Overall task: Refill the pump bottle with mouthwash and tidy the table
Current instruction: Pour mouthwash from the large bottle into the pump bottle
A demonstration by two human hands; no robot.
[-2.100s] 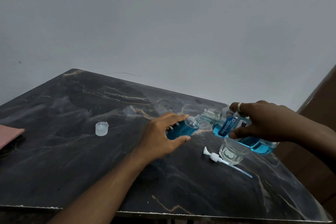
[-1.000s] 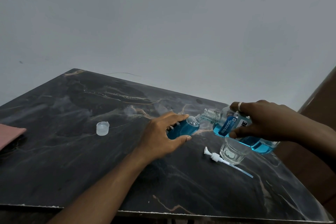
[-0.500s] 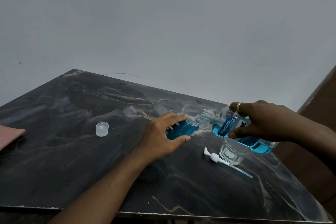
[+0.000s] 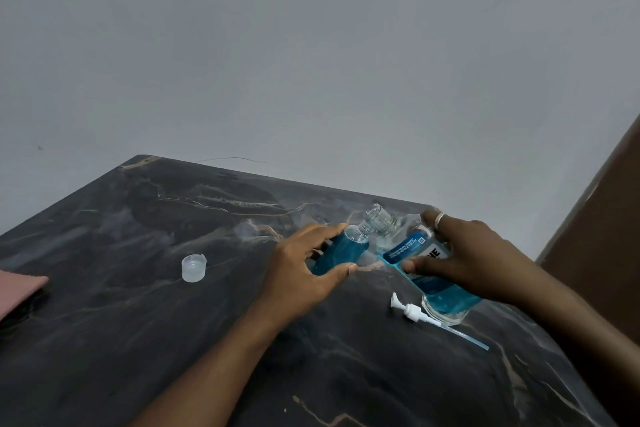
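My left hand (image 4: 304, 274) grips the small clear pump bottle (image 4: 341, 253), which leans to the right, is mostly full of blue mouthwash and has no top on it. My right hand (image 4: 474, 260) holds the large mouthwash bottle (image 4: 412, 250) by its blue label. Its open neck points up and to the left, just above the small bottle's mouth, and blue liquid sits in its lower half. The white pump head (image 4: 412, 312) with its long tube lies on the table just in front of the mouthwash bottle.
A clear plastic cap (image 4: 193, 267) stands on the dark marble table (image 4: 138, 340) to the left. A drinking glass (image 4: 448, 317) is mostly hidden behind the mouthwash bottle's base. A pink object (image 4: 17, 291) lies at the left edge. Brown furniture (image 4: 599, 236) is at the right.
My right hand has tipped the mouthwash bottle back, so its neck has risen from level with the pump bottle's mouth to pointing upward. My left hand still holds the pump bottle.
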